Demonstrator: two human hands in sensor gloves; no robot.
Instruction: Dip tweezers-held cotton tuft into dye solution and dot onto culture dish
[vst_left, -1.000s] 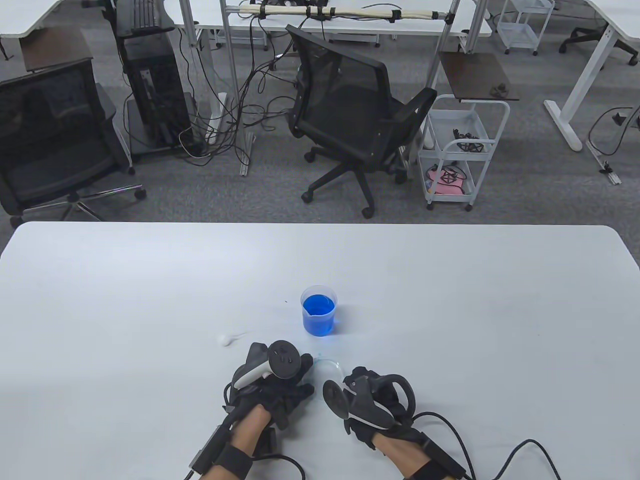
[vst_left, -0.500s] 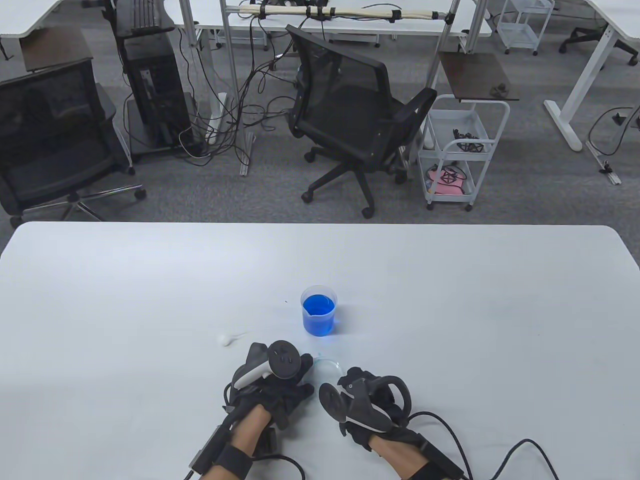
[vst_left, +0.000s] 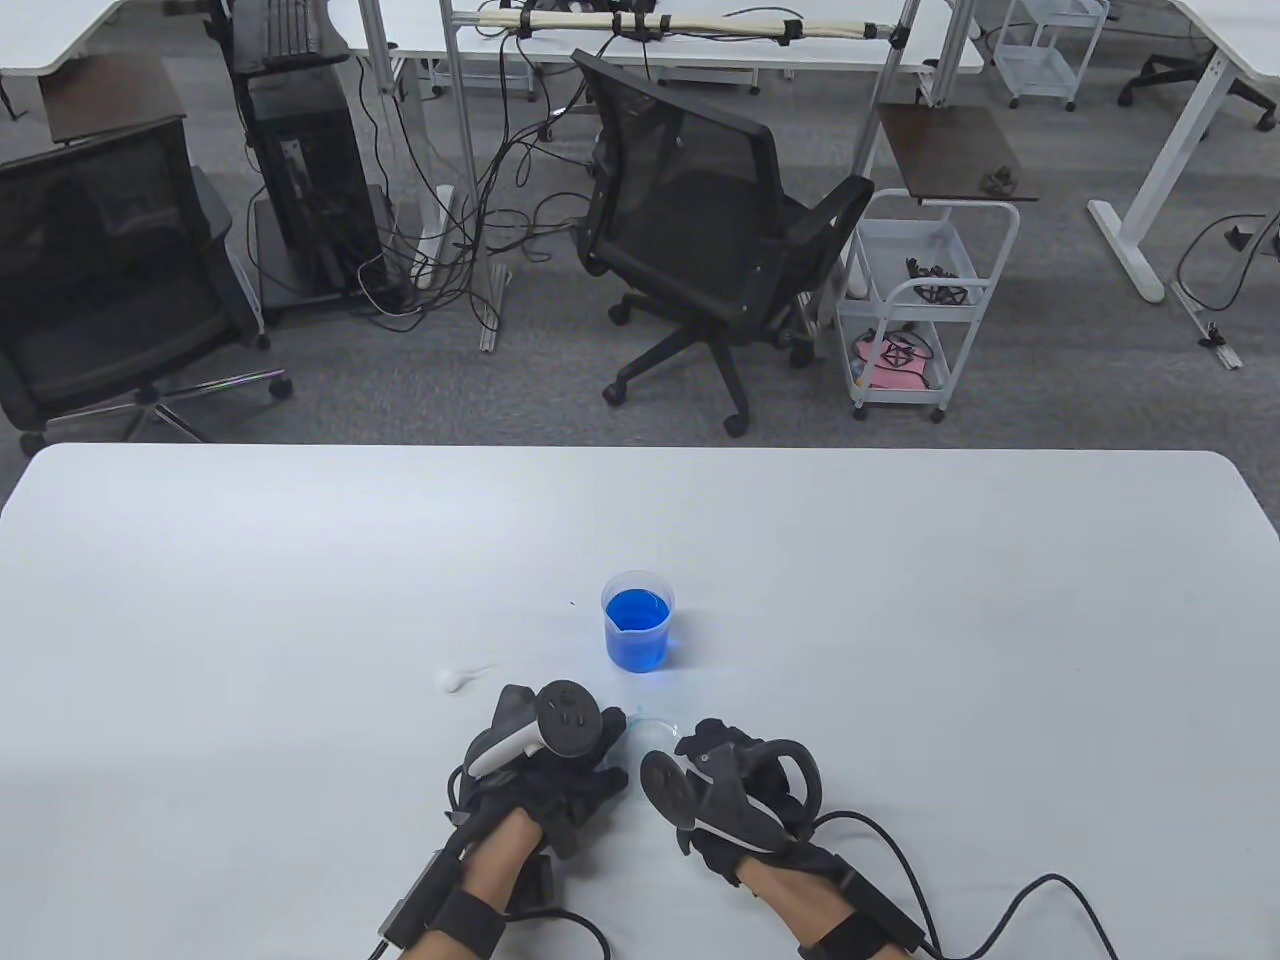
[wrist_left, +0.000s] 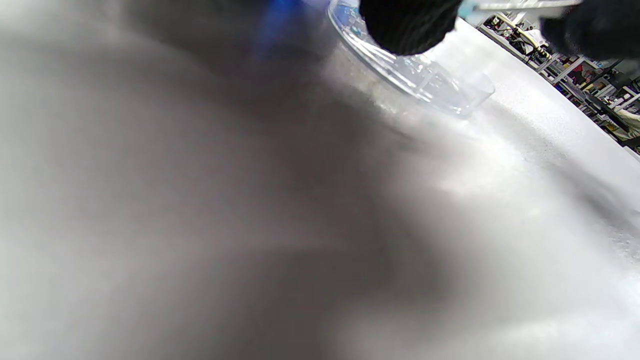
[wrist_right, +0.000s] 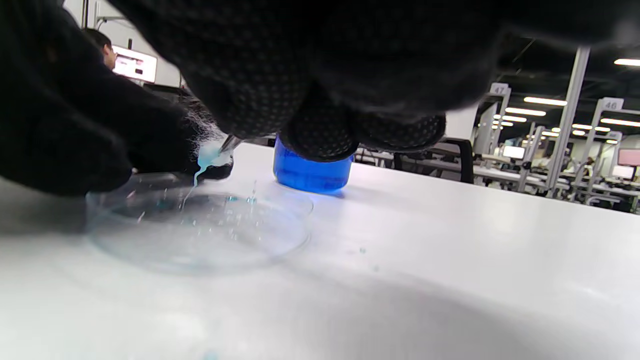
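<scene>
A clear culture dish (vst_left: 655, 727) lies on the white table between my hands, with small blue dots on its floor in the right wrist view (wrist_right: 200, 230). My right hand (vst_left: 705, 742) grips tweezers (wrist_right: 230, 143) whose tip holds a pale blue wet cotton tuft (wrist_right: 207, 156) just above the dish's far left part. My left hand (vst_left: 608, 732) holds the dish by its left rim; one fingertip (wrist_left: 410, 25) lies over the rim (wrist_left: 425, 82). A beaker of blue dye (vst_left: 638, 625) stands upright just beyond the dish, also in the right wrist view (wrist_right: 310, 175).
A spare white cotton tuft (vst_left: 455, 678) lies on the table left of my left hand. A few tiny blue specks (wrist_right: 367, 257) mark the table right of the dish. Glove cables (vst_left: 1000, 900) trail to the table's front edge.
My right hand has shifted slightly forward and left over the dish, covering more of it. My left hand, the beaker and the spare tuft have not moved.
</scene>
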